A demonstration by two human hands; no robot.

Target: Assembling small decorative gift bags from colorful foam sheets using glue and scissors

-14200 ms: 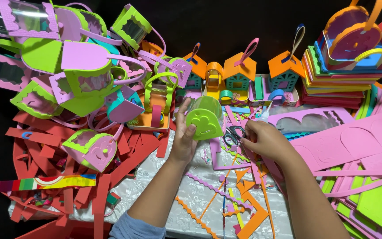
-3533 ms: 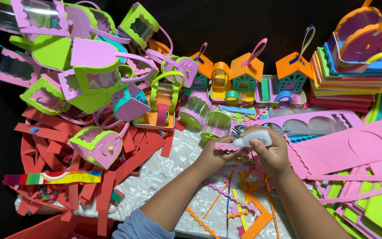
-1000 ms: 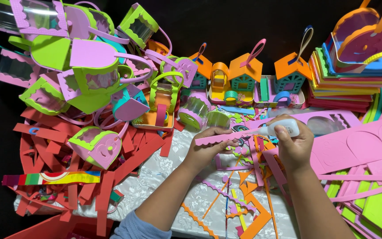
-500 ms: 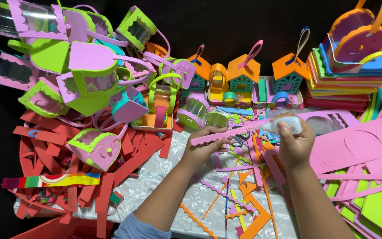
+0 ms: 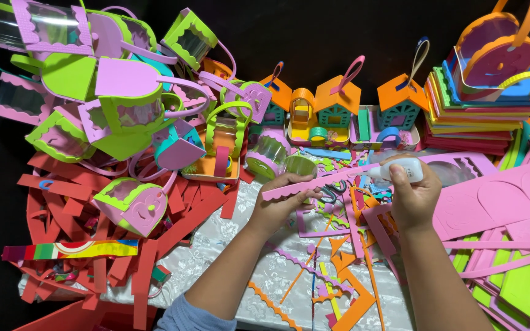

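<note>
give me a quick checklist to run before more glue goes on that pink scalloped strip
1. Left hand grips the pink scalloped strip at its near end: ok.
2. Right hand holds the white glue bottle: ok.
3. Bottle nozzle meets the strip's far end: ok, it looks touching.
4. Strip lifted above the scraps on the white cloth: ok.
5. Glue actually coming out: cannot tell.
6. Scissors lie right under the strip, close to any drips: not ok.
</note>
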